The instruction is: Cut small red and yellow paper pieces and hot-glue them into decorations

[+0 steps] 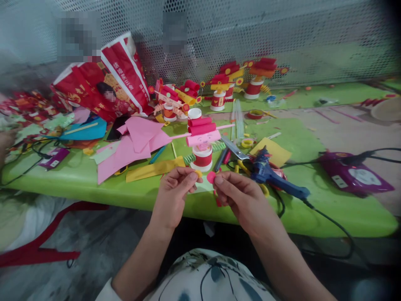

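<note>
Pinched in my left hand (180, 186) is a small yellow paper piece (198, 173). Between the thumb and fingers of my right hand (236, 190) I hold a pink paper disc (211, 177), close to the yellow piece but apart from it. Just beyond both hands stands a paper figure (203, 140), with a red and white cup-like base, a pink rolled face, darker pink rolls on top and green coiled arms. A blue glue gun (277, 177) lies to the right of my right hand. Scissors (235, 148) rest behind it, partly covered.
Pink paper sheets (142, 136) and a yellow strip (153, 169) lie at left. Several finished-looking paper figures (218, 94) stand along the mesh partition (297, 46), near a red bag (103, 83). A purple box (354, 173) with cables sits at right. Another person's hand (6, 144) shows at far left.
</note>
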Action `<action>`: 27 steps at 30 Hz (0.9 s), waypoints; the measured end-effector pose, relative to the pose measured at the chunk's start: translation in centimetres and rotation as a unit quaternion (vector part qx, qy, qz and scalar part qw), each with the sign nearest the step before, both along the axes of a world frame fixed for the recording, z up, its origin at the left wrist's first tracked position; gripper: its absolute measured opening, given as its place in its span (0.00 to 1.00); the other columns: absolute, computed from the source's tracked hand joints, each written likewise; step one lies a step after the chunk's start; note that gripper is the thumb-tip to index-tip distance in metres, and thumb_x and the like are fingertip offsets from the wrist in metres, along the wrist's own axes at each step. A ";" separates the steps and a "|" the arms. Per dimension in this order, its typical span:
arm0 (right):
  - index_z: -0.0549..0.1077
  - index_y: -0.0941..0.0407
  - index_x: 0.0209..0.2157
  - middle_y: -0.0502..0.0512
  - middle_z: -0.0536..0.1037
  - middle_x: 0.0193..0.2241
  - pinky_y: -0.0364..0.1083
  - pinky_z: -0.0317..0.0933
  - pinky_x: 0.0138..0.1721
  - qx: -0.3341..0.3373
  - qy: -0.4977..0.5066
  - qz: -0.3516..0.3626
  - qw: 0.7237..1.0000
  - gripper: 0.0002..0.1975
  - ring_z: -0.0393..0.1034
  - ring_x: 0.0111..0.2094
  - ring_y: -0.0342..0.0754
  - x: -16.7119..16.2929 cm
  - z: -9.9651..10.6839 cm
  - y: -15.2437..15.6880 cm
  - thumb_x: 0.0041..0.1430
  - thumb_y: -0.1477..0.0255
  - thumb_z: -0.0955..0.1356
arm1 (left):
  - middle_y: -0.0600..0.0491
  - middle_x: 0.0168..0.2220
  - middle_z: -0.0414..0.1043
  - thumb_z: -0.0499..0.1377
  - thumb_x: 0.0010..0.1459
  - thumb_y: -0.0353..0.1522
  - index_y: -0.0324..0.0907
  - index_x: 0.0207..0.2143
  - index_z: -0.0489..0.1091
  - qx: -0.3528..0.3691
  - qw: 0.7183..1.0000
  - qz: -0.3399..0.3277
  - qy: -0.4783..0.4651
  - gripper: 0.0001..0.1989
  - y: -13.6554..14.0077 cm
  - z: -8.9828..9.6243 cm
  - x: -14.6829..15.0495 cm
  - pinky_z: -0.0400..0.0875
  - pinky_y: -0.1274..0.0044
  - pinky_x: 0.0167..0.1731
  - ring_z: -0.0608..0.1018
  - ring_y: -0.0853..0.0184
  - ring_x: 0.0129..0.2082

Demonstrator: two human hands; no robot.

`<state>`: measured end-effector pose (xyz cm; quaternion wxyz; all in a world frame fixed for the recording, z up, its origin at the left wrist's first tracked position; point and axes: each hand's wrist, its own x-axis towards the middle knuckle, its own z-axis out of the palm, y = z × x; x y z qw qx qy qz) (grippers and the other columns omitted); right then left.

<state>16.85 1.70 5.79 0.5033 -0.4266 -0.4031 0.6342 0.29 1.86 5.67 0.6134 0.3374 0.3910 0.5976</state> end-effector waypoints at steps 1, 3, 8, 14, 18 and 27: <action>0.78 0.56 0.29 0.45 0.67 0.18 0.41 0.49 0.22 0.000 0.001 -0.001 1.000 0.19 0.57 0.20 0.39 0.0 0.0 0.0 0.51 0.55 0.80 | 0.55 0.28 0.78 0.74 0.51 0.36 0.43 0.32 0.79 -0.004 1.000 -0.005 -0.005 0.10 -0.1 0.0 0.0 0.68 0.81 0.29 0.71 0.74 0.26; 0.78 0.56 0.29 0.45 0.66 0.18 0.41 0.49 0.22 0.003 -0.002 -0.007 1.000 0.19 0.56 0.20 0.39 0.0 -0.2 0.0 0.52 0.55 0.79 | 0.56 0.27 0.76 0.74 0.51 0.35 0.43 0.31 0.80 -0.005 1.000 -0.014 -0.002 0.09 -0.2 0.0 0.0 0.68 0.81 0.30 0.71 0.75 0.26; 0.79 0.56 0.31 0.46 0.67 0.21 0.42 0.50 0.22 0.057 -0.077 -0.022 0.995 0.16 0.57 0.22 0.40 0.1 -0.5 0.0 0.57 0.57 0.77 | 0.52 0.41 0.82 0.74 0.51 0.35 0.43 0.31 0.82 0.021 0.998 -0.024 0.059 0.07 -0.4 -0.1 0.3 0.74 0.78 0.36 0.79 0.70 0.35; 0.77 0.55 0.32 0.49 0.70 0.26 0.42 0.55 0.25 0.123 -0.150 -0.011 0.981 0.13 0.60 0.26 0.42 0.3 0.0 -0.4 0.63 0.60 0.73 | 0.51 0.36 0.84 0.73 0.54 0.34 0.44 0.33 0.82 0.056 0.992 0.007 0.114 0.05 -0.5 0.2 0.6 0.79 0.73 0.42 0.83 0.65 0.37; 0.78 0.55 0.35 0.49 0.70 0.27 0.42 0.55 0.24 0.115 -0.142 0.006 0.983 0.14 0.60 0.25 0.42 0.4 0.0 -0.4 0.63 0.58 0.73 | 0.51 0.36 0.84 0.72 0.55 0.33 0.43 0.33 0.81 0.071 0.984 0.026 0.160 0.05 -0.6 0.3 0.7 0.79 0.75 0.41 0.83 0.66 0.36; 0.80 0.54 0.34 0.47 0.71 0.24 0.41 0.54 0.21 0.066 -0.080 -0.025 0.994 0.14 0.59 0.22 0.40 0.3 -0.9 0.2 0.57 0.58 0.78 | 0.50 0.43 0.82 0.72 0.55 0.29 0.43 0.48 0.76 0.114 0.976 0.022 0.185 0.18 -0.7 0.5 0.6 0.74 0.78 0.37 0.78 0.71 0.33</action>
